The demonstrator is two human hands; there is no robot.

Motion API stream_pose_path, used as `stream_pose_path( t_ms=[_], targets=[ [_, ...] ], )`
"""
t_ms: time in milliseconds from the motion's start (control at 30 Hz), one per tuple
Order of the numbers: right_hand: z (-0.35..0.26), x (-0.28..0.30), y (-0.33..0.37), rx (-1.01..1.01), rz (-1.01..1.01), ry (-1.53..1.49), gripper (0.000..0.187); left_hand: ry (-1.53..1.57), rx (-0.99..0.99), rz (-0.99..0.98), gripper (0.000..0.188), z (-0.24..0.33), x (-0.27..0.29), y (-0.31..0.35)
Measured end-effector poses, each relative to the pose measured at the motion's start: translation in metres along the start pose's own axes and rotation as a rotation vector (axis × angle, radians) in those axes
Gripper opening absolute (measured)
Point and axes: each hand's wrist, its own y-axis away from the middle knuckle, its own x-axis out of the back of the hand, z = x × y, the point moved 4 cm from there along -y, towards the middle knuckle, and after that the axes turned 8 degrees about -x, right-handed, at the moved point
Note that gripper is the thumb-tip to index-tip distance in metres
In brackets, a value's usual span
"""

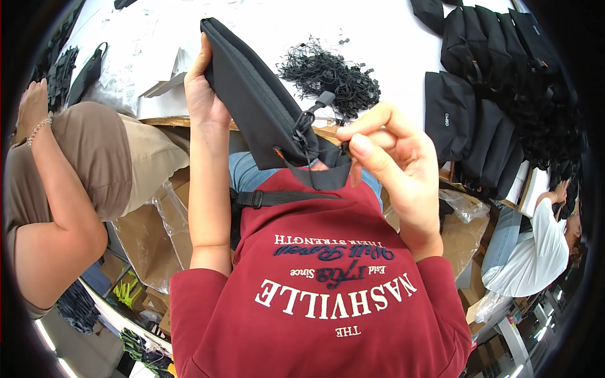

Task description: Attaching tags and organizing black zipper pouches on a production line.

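Note:
My left hand grips a black zippered pouch by its upper end, thumb along the side. The pouch slants down to the right, its zipper edge facing up. A zipper pull on a cord stands out near its lower end, and a small orange tag shows at the side. From that end hangs a black strap loop. My right hand pinches the loop's far side between thumb and forefinger; the exact bit under the fingertips is small and partly hidden. A skin-coloured fingertip shows through the loop.
A tangled heap of black cord pulls lies on the white table beyond the pouch. Several black pouches are stacked at the right. Co-workers sit at left and far right. Cardboard boxes stand below the table.

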Motion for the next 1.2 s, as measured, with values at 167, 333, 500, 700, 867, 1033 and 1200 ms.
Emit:
stream_pose_path(
  t_ms=[167, 333, 500, 700, 867, 1033, 1200],
  targets=[
    [-0.003, -0.004, 0.006, 0.019, -0.024, -0.106, 0.011, 0.01, 0.013, -0.019, 0.025, 0.001, 0.008, -0.001],
    [-0.007, -0.004, 0.008, 0.078, 0.101, 0.105, 0.008, 0.06, 0.015, -0.212, 0.023, 0.006, 0.007, -0.002],
    [-0.028, 0.022, 0.006, 0.654, 0.613, 1.151, 0.034, -0.274, -0.046, -0.004, 0.023, 0.013, -0.001, 0.016],
    [-0.015, 0.014, -0.004, 0.709, 0.317, 1.477, 0.059, -0.043, 0.411, -0.038, 0.033, -0.012, 0.004, 0.056],
    [-0.01, 0.043, -0.004, 0.436, 0.18, 0.816, 0.049, -0.853, -0.367, -0.425, 0.082, 0.0, -0.009, 0.062],
    [0.01, 0.052, -0.001, -0.003, 0.049, 0.276, 0.038, -1.396, -0.58, -0.873, 0.063, -0.003, -0.018, 0.091],
    [0.014, 0.059, 0.022, -0.031, -0.075, 0.58, 0.042, -1.211, -0.336, -0.681, 0.025, -0.015, 0.004, 0.09]
  ],
)
